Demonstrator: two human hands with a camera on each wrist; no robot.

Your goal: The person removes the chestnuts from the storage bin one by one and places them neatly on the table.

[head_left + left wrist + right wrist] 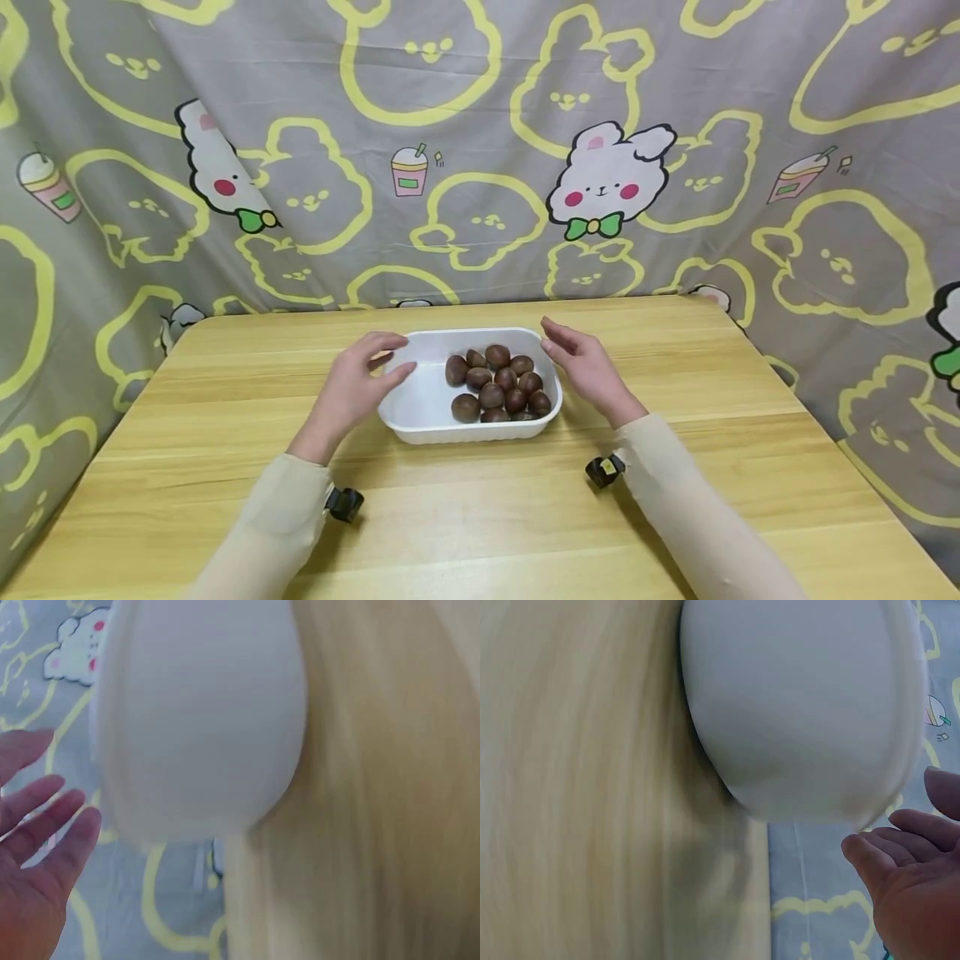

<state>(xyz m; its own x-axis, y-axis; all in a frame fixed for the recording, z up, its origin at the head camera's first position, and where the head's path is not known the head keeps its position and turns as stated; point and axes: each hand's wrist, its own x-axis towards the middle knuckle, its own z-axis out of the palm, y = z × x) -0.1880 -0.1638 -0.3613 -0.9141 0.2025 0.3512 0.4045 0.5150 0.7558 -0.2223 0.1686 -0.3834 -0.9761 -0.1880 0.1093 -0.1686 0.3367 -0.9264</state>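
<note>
A white plastic tray (423,404) stands on the table, holding several brown chestnuts (491,395) gathered in its middle and right part. At the tray's left end is my left hand (351,387), thumb and fingers spread apart near the rim. My right hand (591,371) is beside the right end, its fingers near the far right corner. In the left wrist view, a gap separates the left hand (37,855) from the tray wall. The right wrist view has the right fingertips close below the rim; I cannot tell whether they touch. Neither hand holds anything.
The wooden table (480,517) extends around the tray on all sides. A grey curtain (480,150) with yellow outlined animals hangs behind and at both sides. Small black cameras (345,505) are strapped at both wrists.
</note>
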